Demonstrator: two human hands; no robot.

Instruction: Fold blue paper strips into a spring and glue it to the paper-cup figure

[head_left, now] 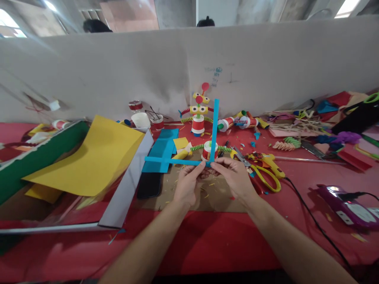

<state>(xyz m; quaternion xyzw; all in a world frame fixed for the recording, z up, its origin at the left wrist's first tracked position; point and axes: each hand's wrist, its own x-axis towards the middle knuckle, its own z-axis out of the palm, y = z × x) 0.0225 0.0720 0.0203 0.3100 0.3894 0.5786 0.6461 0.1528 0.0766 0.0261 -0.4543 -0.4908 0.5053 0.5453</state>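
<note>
Head: blue strips (177,161) (215,128) in hands (188,183) (235,175), seemingly overlapping

The 2 forearms (160,228) leave passage over red tabletop (219,240) between them; a box (128,185) blocks the left.

A large yellow sheet (97,157) lies across an open box (127,187) at the left of the frame. A purple power strip (359,213) with a black plug (351,196) in it sits at the lower right, with coloured scraps (291,123) heaped higher on that side. Across the upper frame, a pale partition (118,67) bears handwriting (217,70).
</note>
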